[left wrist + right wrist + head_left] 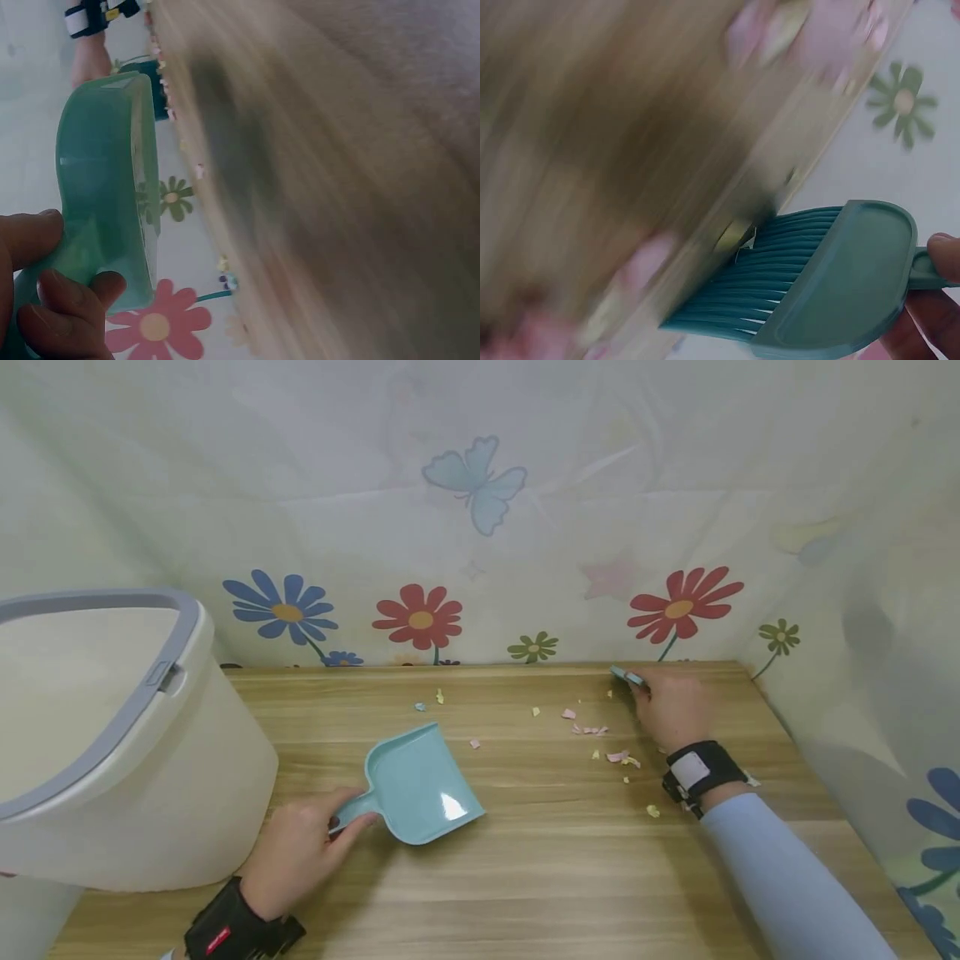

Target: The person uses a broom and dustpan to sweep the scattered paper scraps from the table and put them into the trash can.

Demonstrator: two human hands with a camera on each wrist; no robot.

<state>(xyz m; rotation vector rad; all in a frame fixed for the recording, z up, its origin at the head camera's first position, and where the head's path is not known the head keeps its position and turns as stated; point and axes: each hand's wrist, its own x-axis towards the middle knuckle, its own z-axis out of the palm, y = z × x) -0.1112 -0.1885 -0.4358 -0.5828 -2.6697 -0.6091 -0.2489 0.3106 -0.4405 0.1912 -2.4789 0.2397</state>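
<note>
Dustpan (420,787) gripped by left hand (296,852), brush (817,289) by right hand (675,706); no legible writing.

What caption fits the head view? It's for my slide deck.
Left hand holds a teal dustpan; right hand holds a brush by paper scraps.

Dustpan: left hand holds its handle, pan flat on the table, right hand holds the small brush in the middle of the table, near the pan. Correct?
Not quite. The head view shows the right hand with the brush at the table's far edge by the wall, well away from the dustpan. The left hand does hold its handle, pan flat.
</note>
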